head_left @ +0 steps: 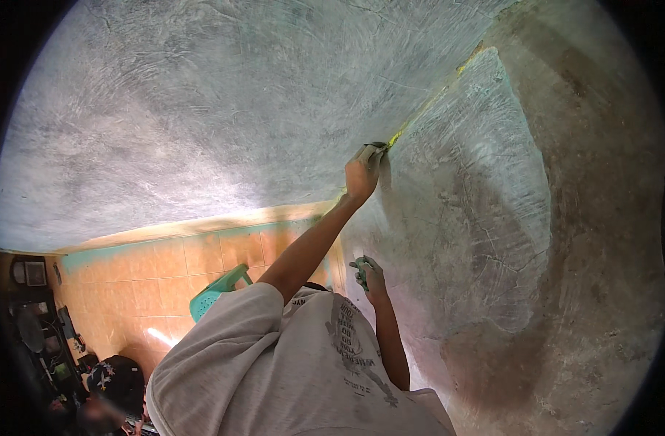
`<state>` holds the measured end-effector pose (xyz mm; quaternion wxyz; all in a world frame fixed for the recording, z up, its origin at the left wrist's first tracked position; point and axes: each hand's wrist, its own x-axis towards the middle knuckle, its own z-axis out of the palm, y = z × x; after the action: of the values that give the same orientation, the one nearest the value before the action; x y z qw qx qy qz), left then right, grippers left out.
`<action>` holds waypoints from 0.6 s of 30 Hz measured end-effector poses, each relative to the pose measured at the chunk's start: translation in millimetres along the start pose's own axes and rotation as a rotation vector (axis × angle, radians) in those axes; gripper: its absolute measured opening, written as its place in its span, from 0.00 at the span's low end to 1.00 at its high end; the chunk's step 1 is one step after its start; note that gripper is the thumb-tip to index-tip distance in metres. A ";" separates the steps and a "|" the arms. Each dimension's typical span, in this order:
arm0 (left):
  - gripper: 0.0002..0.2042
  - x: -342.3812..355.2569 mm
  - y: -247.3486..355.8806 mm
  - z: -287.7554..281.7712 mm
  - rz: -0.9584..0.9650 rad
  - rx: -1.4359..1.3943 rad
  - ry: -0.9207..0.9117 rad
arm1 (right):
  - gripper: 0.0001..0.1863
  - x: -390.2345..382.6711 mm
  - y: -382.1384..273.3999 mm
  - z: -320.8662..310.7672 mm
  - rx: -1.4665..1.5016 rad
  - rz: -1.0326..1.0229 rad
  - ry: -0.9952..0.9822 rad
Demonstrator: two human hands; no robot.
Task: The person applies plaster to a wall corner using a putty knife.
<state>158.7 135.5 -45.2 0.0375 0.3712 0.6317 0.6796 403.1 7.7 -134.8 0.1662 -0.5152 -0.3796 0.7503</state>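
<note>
My left hand (363, 173) reaches up to the corner seam where two grey-washed surfaces meet. Its fingers are closed, pressing a small dark piece (378, 144) against the seam; the piece's kind is unclear. A bright yellow streak (395, 138) runs along the seam just beyond the fingertips. Lower down, my right hand (372, 280) is held close to the right-hand wall (449, 211), its fingers curled around a small green piece (361, 270). Whether that is a sponge, a cloth or a lump of material, I cannot tell.
Below on the left is an orange tiled surface (161, 261), with a green plastic chair (212, 294) behind my left sleeve. A person in dark patterned headwear (118, 381) is at the lower left, beside dark household items (34, 327). Rough brown plaster (601, 218) borders the right wall's grey patch.
</note>
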 end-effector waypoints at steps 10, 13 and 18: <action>0.05 -62.5 -76.4 -89.9 -0.129 0.304 -0.321 | 0.23 12.4 10.0 2.0 -0.020 -0.129 0.153; 0.05 -74.7 -84.6 -140.1 -0.243 0.140 -0.305 | 0.23 22.0 -0.3 14.5 0.105 -0.207 0.115; 0.09 -79.3 -85.4 -198.4 -0.262 0.170 -0.356 | 0.23 26.7 -51.1 63.5 0.113 -0.373 0.125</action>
<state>70.8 -53.5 -142.5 0.2045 0.4018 0.7128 0.5373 327.7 33.0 -102.7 0.3540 -0.4714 -0.4145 0.6933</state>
